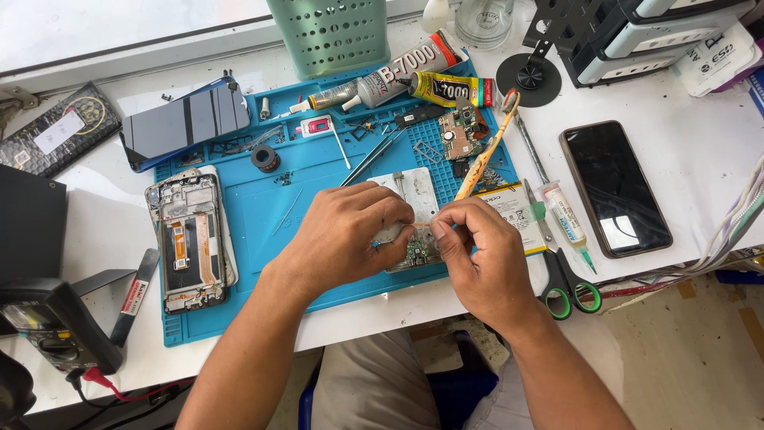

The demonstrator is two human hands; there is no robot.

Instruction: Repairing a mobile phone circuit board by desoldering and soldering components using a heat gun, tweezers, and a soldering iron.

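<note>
My left hand (350, 227) rests on the blue work mat (263, 211) with its fingertips pinching the edge of a small green circuit board (419, 252). The board lies on a silver metal plate (420, 195). My right hand (477, 255) is just to the right, fingers closed around the lower end of an orange-handled brush (485, 151). The brush's handle slants up and away to the right, and its lower tip is hidden between my fingers at the board. Both hands nearly touch over the board.
An opened phone frame (191, 239) lies at the mat's left, with a dark back cover (187, 119) behind it. Glue tubes (398, 76), a second circuit board (461, 131), tweezers (374, 155), scissors (561, 275), a black phone (614, 187), a multimeter (48, 326) and a green basket (330, 32) surround the mat.
</note>
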